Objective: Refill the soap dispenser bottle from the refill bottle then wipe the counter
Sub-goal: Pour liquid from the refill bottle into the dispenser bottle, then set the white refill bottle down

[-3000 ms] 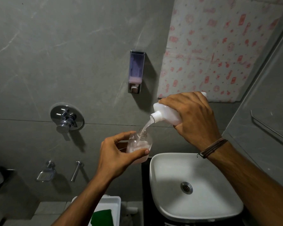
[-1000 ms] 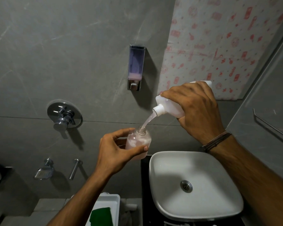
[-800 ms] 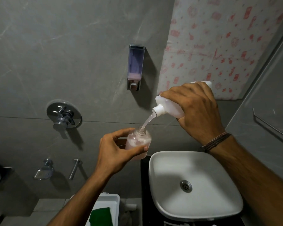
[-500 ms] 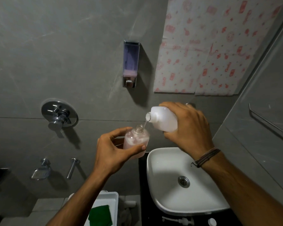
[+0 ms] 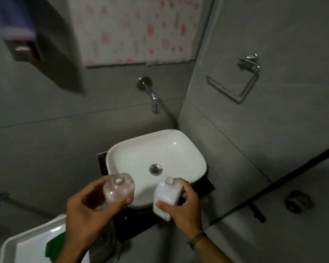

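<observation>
My left hand (image 5: 87,217) grips the clear soap dispenser bottle (image 5: 120,188). It stands upright with its neck uncapped and pinkish soap inside. My right hand (image 5: 184,205) holds the white refill bottle (image 5: 166,194) upright, its mouth also uncapped. Both bottles hover over the near rim of the white basin (image 5: 190,149), a short gap between them. No liquid is flowing. The dark counter (image 5: 203,185) shows under and around the basin.
A wall tap (image 5: 153,99) juts out above the basin. A white tray (image 5: 27,243) with a green cloth (image 5: 54,245) lies at the lower left. A wall-mounted dispenser (image 5: 17,35) hangs at the upper left, a towel ring (image 5: 235,82) on the right wall.
The refill bottle was tipped and pouring into the dispenser bottle; it is now turned upright and the stream has stopped. Both hands have come down over the basin, and the view has swung right.
</observation>
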Motion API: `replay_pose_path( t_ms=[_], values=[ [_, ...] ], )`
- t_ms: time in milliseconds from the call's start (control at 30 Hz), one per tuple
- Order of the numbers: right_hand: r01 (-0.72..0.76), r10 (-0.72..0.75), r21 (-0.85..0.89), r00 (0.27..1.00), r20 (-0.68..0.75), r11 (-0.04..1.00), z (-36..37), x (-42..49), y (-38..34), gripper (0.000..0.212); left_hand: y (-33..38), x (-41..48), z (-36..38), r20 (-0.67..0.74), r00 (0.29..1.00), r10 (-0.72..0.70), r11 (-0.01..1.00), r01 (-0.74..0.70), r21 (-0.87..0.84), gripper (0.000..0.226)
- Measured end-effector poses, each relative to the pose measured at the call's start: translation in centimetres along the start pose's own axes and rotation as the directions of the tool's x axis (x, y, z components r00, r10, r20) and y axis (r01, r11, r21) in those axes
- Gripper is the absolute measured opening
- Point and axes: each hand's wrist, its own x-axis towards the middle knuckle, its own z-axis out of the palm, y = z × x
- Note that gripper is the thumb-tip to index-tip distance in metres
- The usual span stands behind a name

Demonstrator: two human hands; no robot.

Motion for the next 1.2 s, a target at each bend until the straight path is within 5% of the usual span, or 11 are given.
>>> replay_pose_path(
  t_ms=[233, 433, 800, 1000, 1200],
  values=[
    [-0.319, 0.329, 0.087, 0.880, -0.343, 0.944, -7.8, 3.5, 10.2, 0.070, -2.9, -3.5, 7.9, 0.196, 0.979, -0.061, 0.997, 0.070, -0.040, 0.065],
    [-0.364, 0.366, 0.102, 0.794, -0.484, 0.926, -9.5, 10.4, 13.0, 0.074, -5.2, -4.2, 12.8, 0.263, 0.964, 0.030, 0.998, -0.015, -0.059, 0.067],
    [-0.442, 0.403, 0.065, 0.737, -0.542, 0.895, -7.8, 15.1, 15.1, 0.079, -8.8, -5.4, 14.6, 0.253, 0.962, -0.101, 0.990, 0.122, -0.070, 0.084],
    [-0.443, 0.489, 0.219, 0.704, -0.515, 0.869, -7.1, 13.0, 16.1, 0.090, -7.5, -5.9, 13.0, 0.189, 0.980, -0.064, 0.990, 0.086, -0.112, 0.073],
    [-0.556, 0.549, 0.072, 0.777, -0.308, 0.828, -1.8, 6.6, 17.6, 0.030, -7.5, -7.5, 8.1, 0.089, 0.996, -0.008, 0.999, 0.011, -0.030, 0.069]
  ],
)
